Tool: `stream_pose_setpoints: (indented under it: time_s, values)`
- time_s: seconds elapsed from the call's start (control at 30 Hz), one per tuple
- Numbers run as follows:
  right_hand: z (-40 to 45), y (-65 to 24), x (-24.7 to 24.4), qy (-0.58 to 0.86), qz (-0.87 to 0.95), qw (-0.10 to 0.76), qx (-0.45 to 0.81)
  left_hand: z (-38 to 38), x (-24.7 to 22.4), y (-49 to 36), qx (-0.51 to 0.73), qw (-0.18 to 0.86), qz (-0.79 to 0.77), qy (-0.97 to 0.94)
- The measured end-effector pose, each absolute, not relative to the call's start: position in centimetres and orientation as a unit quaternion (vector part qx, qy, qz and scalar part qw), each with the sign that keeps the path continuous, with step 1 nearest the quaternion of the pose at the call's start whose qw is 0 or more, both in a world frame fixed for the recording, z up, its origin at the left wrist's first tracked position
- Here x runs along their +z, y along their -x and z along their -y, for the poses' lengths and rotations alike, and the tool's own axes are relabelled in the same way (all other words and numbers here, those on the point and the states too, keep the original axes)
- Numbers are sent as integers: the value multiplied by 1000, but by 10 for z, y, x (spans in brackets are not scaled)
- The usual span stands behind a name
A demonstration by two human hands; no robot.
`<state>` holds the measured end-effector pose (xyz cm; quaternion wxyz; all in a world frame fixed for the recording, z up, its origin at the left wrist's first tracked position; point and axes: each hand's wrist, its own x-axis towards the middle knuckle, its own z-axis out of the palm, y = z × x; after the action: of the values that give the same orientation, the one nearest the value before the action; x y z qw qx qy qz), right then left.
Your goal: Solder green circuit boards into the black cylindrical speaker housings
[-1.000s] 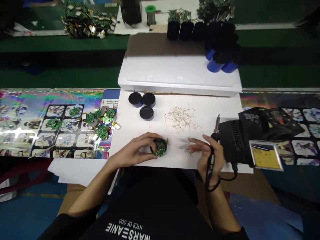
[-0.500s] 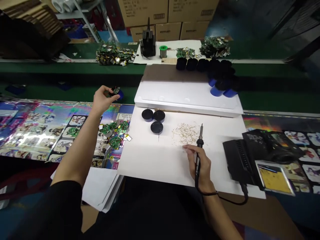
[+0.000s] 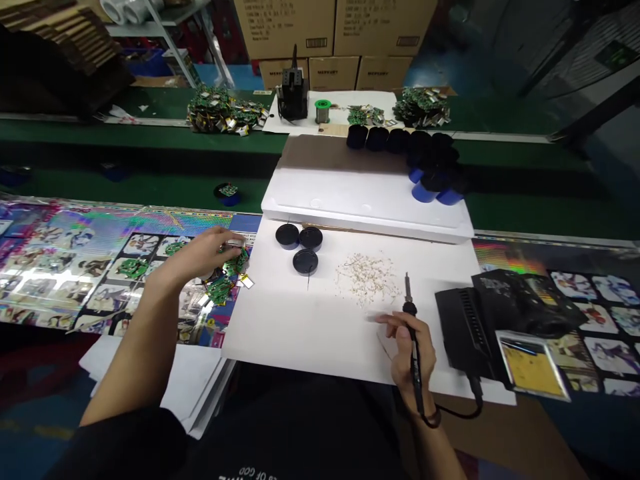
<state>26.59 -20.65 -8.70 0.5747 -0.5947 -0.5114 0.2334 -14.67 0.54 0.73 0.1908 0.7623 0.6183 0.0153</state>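
Holographic sheet (image 3: pixel 75 267), green circuit boards (image 3: pixel 223 287)

Soldering iron (image 3: pixel 410 309) in right hand (image 3: pixel 406 348)

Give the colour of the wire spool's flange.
Green; the small silver wire spool shows best in the head view.

The head-worn camera looks forward and down onto a white work sheet (image 3: pixel 295 333).
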Motion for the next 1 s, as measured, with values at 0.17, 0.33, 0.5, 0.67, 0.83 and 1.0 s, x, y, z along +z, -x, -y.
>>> stream_pose_setpoints:
  time_s: [0.17, 0.33, 0.5, 0.67, 0.83, 1.0]
  values:
    - [195, -265, -86, 564, 425, 659, 259, 22, 1, 153, 34, 172, -607, -775]
    - [190, -271, -89, 596, 449, 591, 304, 40, 10, 145, 154, 221, -622, -735]
    - [194, -274, -93, 603, 451, 577, 317, 55, 8, 114, 407, 410, -540, -611]
    - [192, -274, -93, 626, 447, 555, 316, 56, -5, 65, 321, 459, -540, -628]
    - [192, -271, -92, 605, 436, 589, 312, 50, -15, 35, 178, 260, -524, -792]
    - [195, -270, -89, 609, 428, 608, 276, 46, -28, 36, 143, 180, -490, -841]
